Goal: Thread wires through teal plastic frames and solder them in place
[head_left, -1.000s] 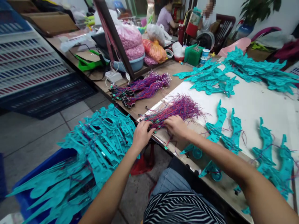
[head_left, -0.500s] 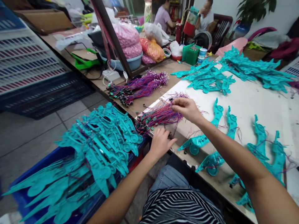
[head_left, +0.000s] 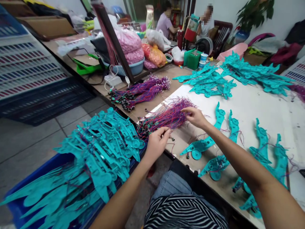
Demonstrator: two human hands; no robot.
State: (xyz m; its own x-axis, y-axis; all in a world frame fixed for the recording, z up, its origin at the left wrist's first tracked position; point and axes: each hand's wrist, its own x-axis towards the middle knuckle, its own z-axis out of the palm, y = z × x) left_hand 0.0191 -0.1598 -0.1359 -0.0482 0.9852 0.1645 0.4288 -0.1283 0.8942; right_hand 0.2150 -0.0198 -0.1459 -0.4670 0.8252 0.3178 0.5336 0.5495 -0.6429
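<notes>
Both hands, left hand [head_left: 156,143] and right hand [head_left: 195,116], pinch wire bundle [head_left: 166,118] on the cluttered white table [head_left: 257,105]; two people sit at 12 o'clock.

The wires [head_left: 166,117] under both hands are thin plastic-sheathed strands, red, blue and purple, slightly glossy. The teal parts [head_left: 207,144] on the table and in the crate [head_left: 30,190] are smooth moulded plastic with a dull sheen. The table [head_left: 252,105] has a matt white sheet over a brown, wood-like top, and the bags [head_left: 130,43] behind are shiny clear plastic film.
</notes>
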